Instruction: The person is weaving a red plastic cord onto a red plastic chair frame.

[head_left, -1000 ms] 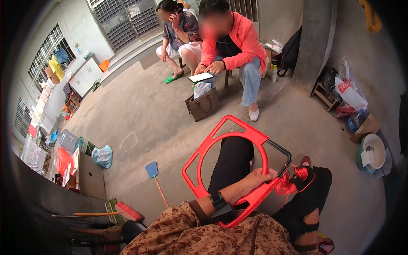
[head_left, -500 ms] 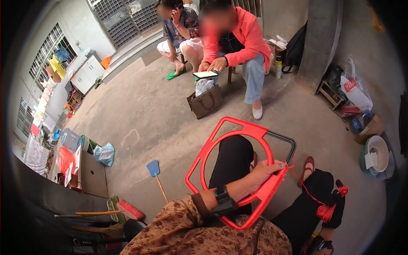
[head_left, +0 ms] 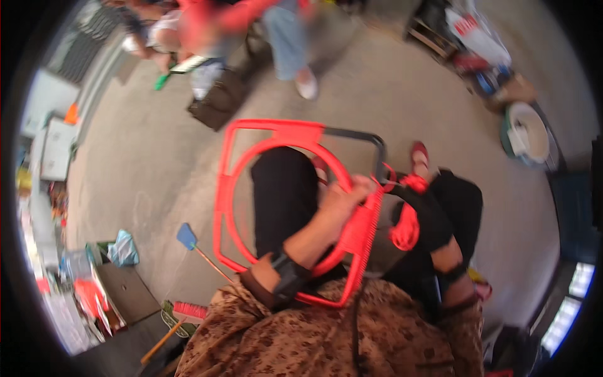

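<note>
A red plastic bag-like frame (head_left: 298, 132), with a large ring inside a four-sided outline and a dark grey bar at its far right corner, rests over my lap. My left hand (head_left: 348, 200) is closed around its right side, where red cord is wound in tight turns along the edge. Just to the right, my right hand (head_left: 424, 218), covered in black, is close to the frame's corner with a bundle of red cord (head_left: 405, 229). Its fingers are blurred, but the cord appears gripped in them. A strand runs from the bundle to the frame.
Two seated people are at the far left, beside a brown handbag (head_left: 218, 100). A blue fly swatter (head_left: 187, 236) and a red-bristled broom (head_left: 190, 310) lie to the left. At right are basins (head_left: 529, 133), and bags beside a low wooden shelf (head_left: 432, 39).
My right hand has come up from the lower right to the frame's right corner, bringing the red cord. My left hand keeps its hold. The view has swung down and right.
</note>
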The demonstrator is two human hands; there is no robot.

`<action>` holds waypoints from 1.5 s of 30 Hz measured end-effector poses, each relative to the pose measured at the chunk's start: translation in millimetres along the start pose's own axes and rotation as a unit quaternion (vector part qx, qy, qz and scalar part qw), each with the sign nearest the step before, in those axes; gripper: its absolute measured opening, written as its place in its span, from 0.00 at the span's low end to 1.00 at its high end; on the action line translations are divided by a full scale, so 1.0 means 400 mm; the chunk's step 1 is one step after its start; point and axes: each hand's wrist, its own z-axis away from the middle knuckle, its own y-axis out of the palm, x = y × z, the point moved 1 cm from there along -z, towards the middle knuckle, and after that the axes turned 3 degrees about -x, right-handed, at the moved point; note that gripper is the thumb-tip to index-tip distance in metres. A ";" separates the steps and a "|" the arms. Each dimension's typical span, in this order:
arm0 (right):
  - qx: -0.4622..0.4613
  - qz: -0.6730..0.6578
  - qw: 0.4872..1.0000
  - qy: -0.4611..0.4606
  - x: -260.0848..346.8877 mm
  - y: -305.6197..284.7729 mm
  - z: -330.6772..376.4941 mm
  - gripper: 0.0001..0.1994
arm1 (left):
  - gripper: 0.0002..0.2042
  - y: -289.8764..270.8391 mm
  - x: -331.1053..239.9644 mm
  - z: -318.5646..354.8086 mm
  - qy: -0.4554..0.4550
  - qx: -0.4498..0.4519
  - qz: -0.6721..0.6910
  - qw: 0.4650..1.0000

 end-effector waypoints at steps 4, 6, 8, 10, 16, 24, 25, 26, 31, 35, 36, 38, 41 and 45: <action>0.010 -0.066 0.995 0.075 -0.006 -0.017 -0.029 0.20 | 0.05 0.010 -0.019 0.008 0.005 -0.013 -0.009 1.000; 0.026 -0.035 0.994 0.097 -0.002 -0.012 -0.035 0.18 | 0.05 0.012 -0.033 0.013 -0.001 -0.016 -0.006 1.000; 0.027 -0.004 0.997 0.066 0.006 -0.002 -0.041 0.17 | 0.03 0.010 -0.041 0.015 -0.025 -0.024 0.002 0.999; 0.023 0.033 0.998 0.051 0.013 0.009 -0.049 0.16 | 0.03 0.010 -0.041 0.017 -0.012 -0.015 0.003 1.000; -0.028 0.185 0.981 0.060 0.016 0.031 -0.075 0.14 | 0.09 0.003 -0.036 0.020 0.053 -0.018 -0.034 0.998; -0.028 0.096 0.995 0.030 0.004 -0.028 0.003 0.10 | 0.13 -0.010 -0.035 0.015 0.027 0.023 0.054 0.998; -0.101 0.058 0.992 0.048 -0.003 -0.033 0.007 0.10 | 0.13 -0.013 -0.034 0.017 0.028 0.023 0.056 0.998; -0.076 -0.041 0.996 0.006 -0.008 -0.029 0.002 0.08 | 0.11 -0.013 -0.032 0.018 0.020 0.031 0.062 0.997; -0.103 -0.328 0.939 -0.002 -0.014 0.000 -0.043 0.07 | 0.07 -0.007 -0.028 0.023 -0.012 0.053 0.086 0.995; -0.095 -0.342 0.934 -0.044 -0.002 0.021 -0.080 0.08 | 0.06 0.000 -0.029 0.025 -0.012 0.049 0.084 0.995; -0.064 -0.351 0.933 -0.045 -0.002 0.021 -0.086 0.08 | 0.06 0.001 -0.030 0.025 -0.017 0.043 0.089 0.995; -0.033 -0.361 0.931 -0.045 -0.010 0.009 -0.094 0.09 | 0.06 0.000 -0.029 0.023 -0.005 0.044 0.083 0.996; -0.013 -0.310 0.950 -0.041 -0.038 -0.028 -0.097 0.09 | 0.05 -0.007 -0.022 0.018 0.001 0.042 0.091 0.995; 0.009 -0.365 0.930 -0.030 -0.084 -0.056 -0.102 0.04 | 0.05 -0.016 -0.009 0.015 -0.006 0.038 0.084 0.996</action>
